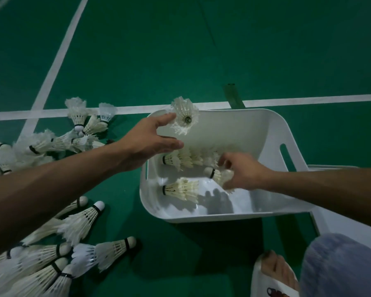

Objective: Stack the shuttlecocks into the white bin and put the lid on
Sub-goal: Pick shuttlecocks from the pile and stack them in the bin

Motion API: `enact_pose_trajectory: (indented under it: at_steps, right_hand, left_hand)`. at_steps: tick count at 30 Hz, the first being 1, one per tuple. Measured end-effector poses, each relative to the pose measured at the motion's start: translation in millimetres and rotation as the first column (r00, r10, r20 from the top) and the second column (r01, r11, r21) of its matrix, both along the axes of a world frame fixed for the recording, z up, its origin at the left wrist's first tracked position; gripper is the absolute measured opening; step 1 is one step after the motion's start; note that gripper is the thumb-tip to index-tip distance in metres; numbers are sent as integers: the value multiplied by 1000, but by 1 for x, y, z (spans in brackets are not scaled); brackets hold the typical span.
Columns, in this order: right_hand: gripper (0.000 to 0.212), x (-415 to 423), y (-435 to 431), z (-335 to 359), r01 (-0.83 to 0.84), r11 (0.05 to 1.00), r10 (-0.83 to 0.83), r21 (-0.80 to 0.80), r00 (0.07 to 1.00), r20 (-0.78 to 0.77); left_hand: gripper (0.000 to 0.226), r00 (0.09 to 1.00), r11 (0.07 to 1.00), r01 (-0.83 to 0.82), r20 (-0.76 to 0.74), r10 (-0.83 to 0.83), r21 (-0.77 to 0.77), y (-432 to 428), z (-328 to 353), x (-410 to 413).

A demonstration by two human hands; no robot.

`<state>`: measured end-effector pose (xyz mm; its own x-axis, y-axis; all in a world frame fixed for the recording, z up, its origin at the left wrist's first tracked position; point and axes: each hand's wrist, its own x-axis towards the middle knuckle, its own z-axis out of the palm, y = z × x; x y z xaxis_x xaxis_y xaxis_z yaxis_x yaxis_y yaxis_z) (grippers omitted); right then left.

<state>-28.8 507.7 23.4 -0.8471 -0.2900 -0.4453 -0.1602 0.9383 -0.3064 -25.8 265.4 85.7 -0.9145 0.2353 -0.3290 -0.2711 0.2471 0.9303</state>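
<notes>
Knee (343, 266) and sandalled foot (274, 273) are closest in, below the right forearm. The right grip (242, 172) is down inside the white bin (266, 129), fingers curled round a held shuttlecock (217, 174), cork pointing across towards the left grip (150, 138). Just beyond it a nested row (186, 159) lies on the bin's bottom; nearer than it, a lone shuttlecock (180, 189). The left grip hovers over the rim, fingers spread, holding nothing. A floating shuttlecock (184, 116) sits right off its fingertips; touching or not, can't tell. Filling looks early: loose shuttlecocks (73, 254) crowd the floor under the left forearm. Next call is slotting the held one cork-first into a row. What looks like the lid (326, 224) waits beneath the right forearm.
</notes>
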Motion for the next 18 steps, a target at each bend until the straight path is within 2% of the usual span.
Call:
enact_pose_trajectory:
  at_steps: [3,7,13,18]
  right_hand:
    - [54,6,-5,-15,-90,988,88,128,996,21]
    - [49,11,-22,-31,-134,981,128,143,990,54]
    - [67,10,-30,-44,-108,994,110,-26,992,60]
    - [74,9,-8,-38,49,995,-47,-91,998,31]
  left_hand:
    - [80,1000,1000,7,11,-7,-2,-1,0,0]
    - [81,1000,1000,10,25,-11,12,0,-2,-2]
    - [80,999,1000,5,45,-6,30,4,-2,-3]
    - [80,999,1000,17,46,-18,23,4,-3,-6]
